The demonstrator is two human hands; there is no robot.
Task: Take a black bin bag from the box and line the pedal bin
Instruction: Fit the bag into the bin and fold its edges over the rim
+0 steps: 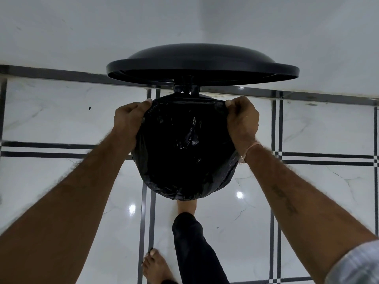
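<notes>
A round pedal bin stands on the tiled floor below me with its black lid [203, 62] raised at the far side. A black bin bag [184, 152] hangs inside the bin, its edge folded over the rim along the near side. My left hand [128, 119] grips the bag's edge at the bin's left rim. My right hand [242, 117] grips the edge at the right rim. The bag is stretched taut between both hands near the lid hinge [186, 90]. The bin's body is hidden under the bag. No box is in view.
My right foot [187, 206] is at the bin's base, where the pedal is hidden; my left foot [155, 267] stands behind on the floor. A white wall [82, 33] rises just behind the bin. White glossy tiles with black lines surround it.
</notes>
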